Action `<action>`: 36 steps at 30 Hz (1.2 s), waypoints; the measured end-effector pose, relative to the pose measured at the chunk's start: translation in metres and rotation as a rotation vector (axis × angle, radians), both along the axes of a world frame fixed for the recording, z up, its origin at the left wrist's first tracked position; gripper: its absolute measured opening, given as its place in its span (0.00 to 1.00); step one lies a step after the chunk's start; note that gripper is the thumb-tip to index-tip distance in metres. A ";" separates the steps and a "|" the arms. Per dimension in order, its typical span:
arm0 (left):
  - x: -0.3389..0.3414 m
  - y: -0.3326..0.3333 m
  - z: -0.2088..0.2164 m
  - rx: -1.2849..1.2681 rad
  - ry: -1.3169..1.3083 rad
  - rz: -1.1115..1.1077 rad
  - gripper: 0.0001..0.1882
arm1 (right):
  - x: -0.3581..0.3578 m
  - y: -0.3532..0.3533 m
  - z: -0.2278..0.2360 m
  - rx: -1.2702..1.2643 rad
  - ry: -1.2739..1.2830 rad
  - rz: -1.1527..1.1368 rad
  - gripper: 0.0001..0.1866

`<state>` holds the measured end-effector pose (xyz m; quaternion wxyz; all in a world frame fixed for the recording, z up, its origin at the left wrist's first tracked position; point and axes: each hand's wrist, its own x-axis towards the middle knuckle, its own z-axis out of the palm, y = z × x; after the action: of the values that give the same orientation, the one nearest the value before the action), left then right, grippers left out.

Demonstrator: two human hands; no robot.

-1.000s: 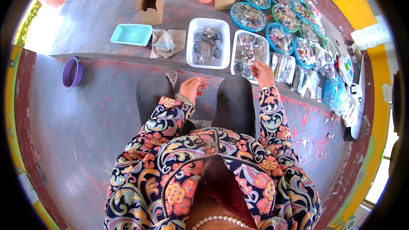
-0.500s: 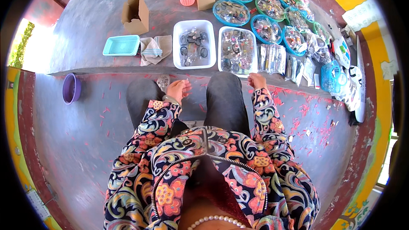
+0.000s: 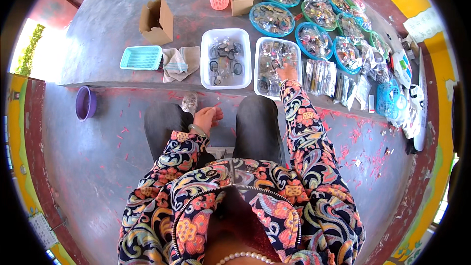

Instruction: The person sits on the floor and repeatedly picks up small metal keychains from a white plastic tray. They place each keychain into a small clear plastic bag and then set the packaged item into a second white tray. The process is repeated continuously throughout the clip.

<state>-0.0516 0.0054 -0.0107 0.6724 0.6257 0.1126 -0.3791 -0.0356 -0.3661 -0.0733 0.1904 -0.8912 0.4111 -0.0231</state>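
My left hand [image 3: 208,118] hovers over my left knee, its fingers curled closed; whatever may be between the fingertips is too small to name. My right hand [image 3: 288,73] reaches into the right white tray [image 3: 257,86], fingers partly apart and pointing down among small bagged pieces [image 3: 270,62] of mixed colours. I cannot see it holding anything. Left of that stands a second white tray [image 3: 205,76], deeper, with dark ring-shaped and clear pieces [image 3: 226,59] in it.
Left on the raised grey slab are a folded cloth [image 3: 180,64], a turquoise basket [image 3: 141,58] and an open cardboard box [image 3: 157,22]. Round basins [image 3: 314,40] of bagged goods crowd the right, near flat packets [image 3: 319,72]. A purple tub [image 3: 86,103] sits on the floor.
My right hand has moved forward and left, from the near right corner of the right tray to over its contents. My left hand stays above the knee, its fingers now more curled.
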 end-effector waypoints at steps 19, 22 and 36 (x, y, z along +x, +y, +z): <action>0.003 0.010 0.009 -0.058 0.029 -0.010 0.12 | -0.007 0.067 0.053 1.083 -0.648 -0.050 0.07; 0.005 0.007 0.009 -0.146 0.016 -0.017 0.13 | -0.025 0.123 0.105 1.350 -0.812 -0.004 0.09; 0.020 0.016 0.015 -0.435 -0.085 0.012 0.10 | -0.055 0.209 0.100 1.298 -0.513 0.298 0.10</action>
<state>-0.0314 0.0219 0.0042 0.7979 0.4809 0.0034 -0.3635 -0.0901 -0.1572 0.0266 0.7744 -0.6111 0.1579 0.0438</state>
